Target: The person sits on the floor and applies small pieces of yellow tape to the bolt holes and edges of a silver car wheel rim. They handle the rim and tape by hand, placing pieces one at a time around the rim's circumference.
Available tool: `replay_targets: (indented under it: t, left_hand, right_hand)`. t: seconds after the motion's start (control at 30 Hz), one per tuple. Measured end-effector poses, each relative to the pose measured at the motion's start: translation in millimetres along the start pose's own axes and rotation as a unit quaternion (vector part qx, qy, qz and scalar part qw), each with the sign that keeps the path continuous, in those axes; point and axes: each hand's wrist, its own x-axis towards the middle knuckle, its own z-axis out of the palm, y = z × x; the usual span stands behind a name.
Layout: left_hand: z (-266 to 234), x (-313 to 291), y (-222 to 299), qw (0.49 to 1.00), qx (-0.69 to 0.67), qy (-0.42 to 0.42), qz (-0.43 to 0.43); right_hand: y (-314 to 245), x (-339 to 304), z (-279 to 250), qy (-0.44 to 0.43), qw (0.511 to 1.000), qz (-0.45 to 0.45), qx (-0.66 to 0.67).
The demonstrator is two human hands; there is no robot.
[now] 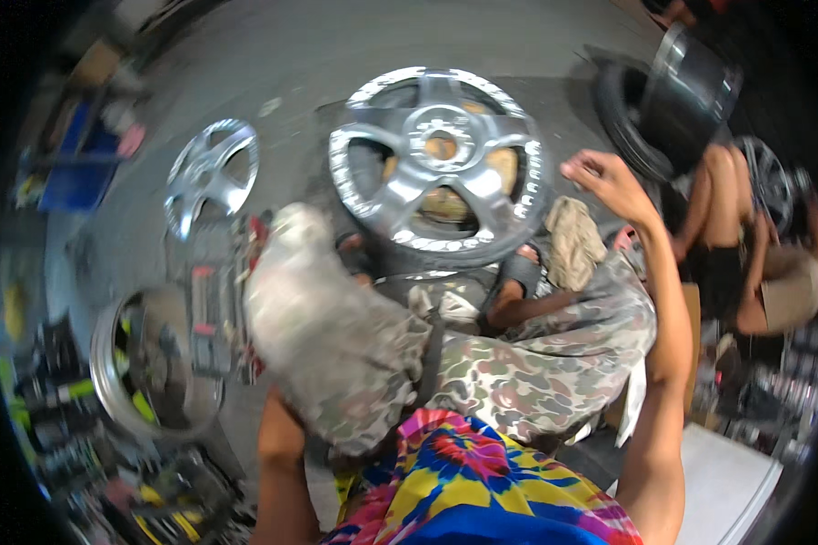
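A silver five-spoke wheel (pixel 386 189) lies face up in front of me, its outer rim marked with a ring of bright patches. Beneath it is a dark tyre (pixel 482 255). Just off the wheel's right edge, my right hand (pixel 613 186) is raised, with its fingers loosely bent and apart and nothing visible in them. A crumpled beige cloth (pixel 573 241) lies below that hand, beside my sandalled right foot (pixel 520 272). My left forearm (pixel 284 454) passes behind my camouflage-covered left knee, which hides the left hand.
A silver spoked wheel face (pixel 213 173) lies at left, above a grey toolbox (pixel 214 313) and a bare rim (pixel 107 363). Tools (pixel 168 513) crowd the lower left. Right: a dark wheel barrel (pixel 691 86), a tyre (pixel 620 118) and another person's legs (pixel 720 195).
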Motion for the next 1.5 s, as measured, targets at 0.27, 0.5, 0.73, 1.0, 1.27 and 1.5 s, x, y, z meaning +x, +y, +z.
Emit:
replay_targets:
  t: [0.27, 0.5, 0.73, 1.0, 1.27, 1.5]
  left_hand:
    - [-50, 7, 43, 0.994, -0.074, -0.047, -0.069]
    - [-95, 7, 73, 0.969, -0.179, -0.094, -0.139]
    - [-116, 17, 107, 0.931, -0.284, -0.157, -0.168]
    - [-110, 52, 152, 0.874, -0.399, -0.251, -0.116]
    - [-110, 60, 288, 0.899, -0.399, -0.177, -0.019]
    - [-110, 149, 302, 0.926, -0.309, -0.217, -0.008]
  right_hand:
    - [169, 37, 1, 0.169, 0.960, 0.103, 0.197]
    - [214, 119, 55, 0.140, 0.962, 0.122, 0.198]
    - [190, 172, 54, 0.047, 0.925, 0.234, 0.296]
    - [180, 178, 52, 0.004, 0.915, 0.232, 0.329]
    - [189, 158, 55, -0.005, 0.913, 0.226, 0.339]
    - [190, 67, 70, 0.052, 0.858, 0.251, 0.445]
